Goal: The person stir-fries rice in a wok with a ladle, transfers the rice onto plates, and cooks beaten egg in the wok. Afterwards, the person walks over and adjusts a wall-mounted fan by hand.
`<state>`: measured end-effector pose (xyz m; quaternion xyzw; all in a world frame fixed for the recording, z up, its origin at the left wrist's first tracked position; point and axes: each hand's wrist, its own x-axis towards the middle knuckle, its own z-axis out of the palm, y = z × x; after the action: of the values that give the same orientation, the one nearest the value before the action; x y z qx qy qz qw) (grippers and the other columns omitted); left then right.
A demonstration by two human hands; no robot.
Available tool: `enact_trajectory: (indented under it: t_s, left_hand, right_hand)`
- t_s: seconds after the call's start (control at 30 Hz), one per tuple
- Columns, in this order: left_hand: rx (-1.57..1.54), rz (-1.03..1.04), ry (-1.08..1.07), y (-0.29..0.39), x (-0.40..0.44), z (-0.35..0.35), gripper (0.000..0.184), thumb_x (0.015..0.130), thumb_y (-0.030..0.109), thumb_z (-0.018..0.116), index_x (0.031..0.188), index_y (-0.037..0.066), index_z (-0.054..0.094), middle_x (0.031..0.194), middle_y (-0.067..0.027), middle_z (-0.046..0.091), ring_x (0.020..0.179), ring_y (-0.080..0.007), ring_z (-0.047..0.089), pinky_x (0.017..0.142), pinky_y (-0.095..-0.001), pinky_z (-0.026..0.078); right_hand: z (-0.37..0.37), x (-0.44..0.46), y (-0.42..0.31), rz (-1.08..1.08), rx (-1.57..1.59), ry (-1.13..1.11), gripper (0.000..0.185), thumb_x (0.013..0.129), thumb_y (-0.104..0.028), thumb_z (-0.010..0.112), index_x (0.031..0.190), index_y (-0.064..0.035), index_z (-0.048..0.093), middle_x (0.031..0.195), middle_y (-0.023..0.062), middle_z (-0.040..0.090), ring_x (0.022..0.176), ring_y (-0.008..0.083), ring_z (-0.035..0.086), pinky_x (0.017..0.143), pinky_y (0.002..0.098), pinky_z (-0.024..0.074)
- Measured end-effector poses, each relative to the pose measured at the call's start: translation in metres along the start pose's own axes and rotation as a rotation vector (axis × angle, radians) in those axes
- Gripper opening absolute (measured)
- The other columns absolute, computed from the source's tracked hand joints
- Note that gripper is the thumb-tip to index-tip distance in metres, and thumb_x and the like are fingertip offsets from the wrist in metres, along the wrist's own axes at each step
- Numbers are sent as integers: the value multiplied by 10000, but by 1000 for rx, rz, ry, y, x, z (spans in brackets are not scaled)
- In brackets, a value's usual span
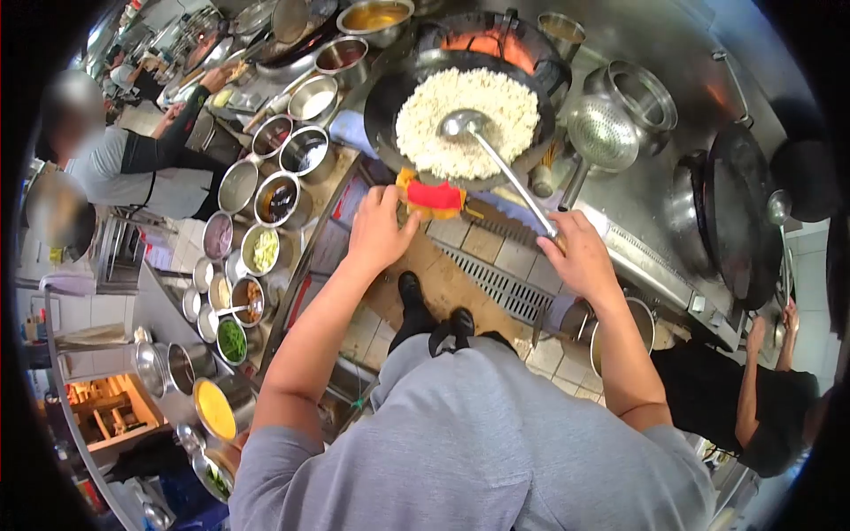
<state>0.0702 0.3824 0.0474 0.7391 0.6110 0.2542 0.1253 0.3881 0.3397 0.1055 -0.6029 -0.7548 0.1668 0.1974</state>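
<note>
White rice fills much of a dark wok in front of me. The bowl of a metal ladle rests on the rice, and its long handle slants down to the right. My right hand is wrapped round the handle's end. On the left, my left hand is at the wok's near side, its fingers against a red and orange cloth. That cloth covers the wok's near edge or handle; how far the fingers close round it is partly hidden.
Flames burn behind the wok. A perforated strainer lies at its right. Metal pots of ingredients, one with chopped greens, line the left counter. Co-workers stand at left and lower right. A floor drain lies below.
</note>
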Motion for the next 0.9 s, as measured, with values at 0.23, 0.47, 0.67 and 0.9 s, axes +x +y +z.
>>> enact_trajectory:
  t_s: [0.23,0.47,0.67,0.9]
  left_hand:
    - [221,542,-136,-23,58,57,332,856,413,588,855,81,573,786,-101,619,792,-274,603,800,-433,385]
    - [3,760,-127,-37,113,79,331,845,414,617,691,123,581,555,-62,575,544,-254,575,669,-379,411]
    - [-52,718,-214,-20,208,83,242,841,395,612,784,166,665,637,-64,644,593,-260,614,668,-378,429]
    - [-15,598,-136,-6,291,93,280,895,402,535,845,159,665,788,-84,648,773,-269,626,801,-437,422]
  right_hand:
    - [67,11,35,362,-171,-235,504,880,-244,572,1338,-110,411,945,259,627,883,463,604,796,526,481]
    - [111,11,21,494,428,-45,441,940,-216,519,1347,-92,405,813,227,633,764,359,644,696,447,487]
    - [53,88,-10,742,741,142,440,1010,-221,391,1431,-105,336,611,6,464,428,104,443,386,268,387]
    - [11,188,39,681,512,227,416,1009,-233,361,1394,-80,392,640,39,498,438,121,476,394,291,410]
